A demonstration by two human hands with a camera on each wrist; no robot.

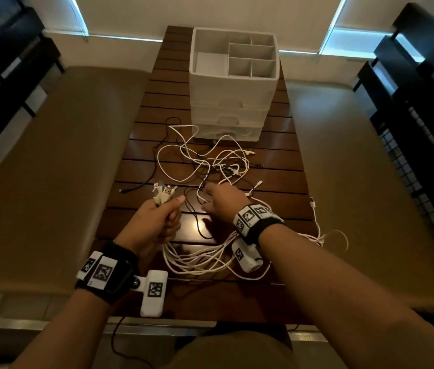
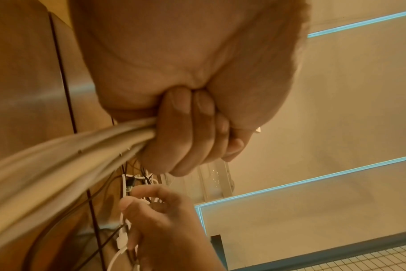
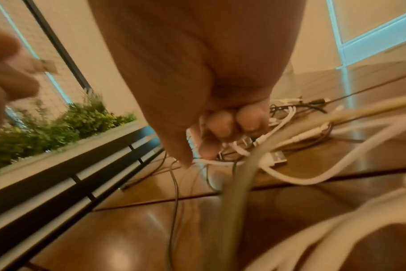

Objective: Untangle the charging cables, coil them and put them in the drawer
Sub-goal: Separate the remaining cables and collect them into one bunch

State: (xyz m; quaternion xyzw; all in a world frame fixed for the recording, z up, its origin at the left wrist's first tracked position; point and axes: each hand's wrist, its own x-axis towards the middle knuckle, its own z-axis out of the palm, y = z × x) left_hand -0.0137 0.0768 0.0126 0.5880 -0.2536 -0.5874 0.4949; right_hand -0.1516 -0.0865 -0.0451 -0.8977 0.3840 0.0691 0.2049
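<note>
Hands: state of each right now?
Left hand: fist gripping a bundle of white cables.
Right hand: fingers curled into the tangle, pinching a white cable.

The desk (image 1: pixel 277 161) is dark slatted wood, polished enough to throw a glossy glare near its front edge. White cables (image 1: pixel 200 259) look like smooth plastic — the black cables (image 1: pixel 194 217) thinner, matt. The drawer box (image 1: pixel 230 83) seems pale, matt cloth.

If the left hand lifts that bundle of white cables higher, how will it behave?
Probably floppy: the white cables sag in loose loops below the left hand. Likely light, since one fist holds several. They may drag the tangle along, because strands run into it where the right hand is picking.
</note>
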